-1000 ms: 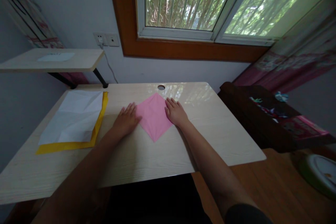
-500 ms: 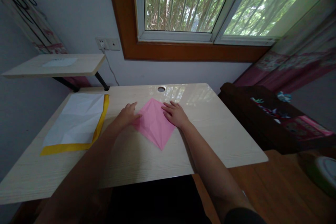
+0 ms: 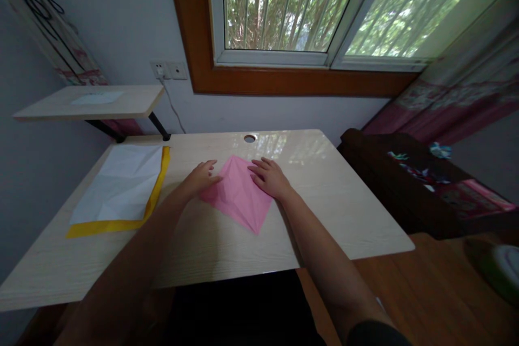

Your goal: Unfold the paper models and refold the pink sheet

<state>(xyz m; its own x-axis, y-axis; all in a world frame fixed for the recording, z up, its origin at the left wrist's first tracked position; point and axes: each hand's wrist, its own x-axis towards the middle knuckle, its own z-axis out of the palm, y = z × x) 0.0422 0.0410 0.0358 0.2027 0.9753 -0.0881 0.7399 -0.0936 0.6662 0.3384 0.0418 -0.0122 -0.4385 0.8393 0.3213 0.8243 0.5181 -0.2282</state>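
A pink sheet of paper (image 3: 241, 194) with crease lines lies on the desk, one corner pointing toward me. My left hand (image 3: 200, 178) is at its left corner; the thumb rests on the paper and the other fingers are apart, reaching past its upper left edge. On the opposite side, my right hand (image 3: 271, 178) lies over the right corner with fingers spread and hides that corner. Neither hand is closed around the sheet.
White paper (image 3: 117, 184) lies over a yellow sheet (image 3: 152, 203) on the left of the desk (image 3: 324, 205). Behind them stands a small raised shelf (image 3: 133, 102). A cable hole (image 3: 250, 139) is near the back edge. Dark brown furniture (image 3: 365, 173) is at the right.
The pink paper has turned slightly: its near corner moved right and its left corner moved out to the left. My left hand shifted a little right; the right hand barely moved.
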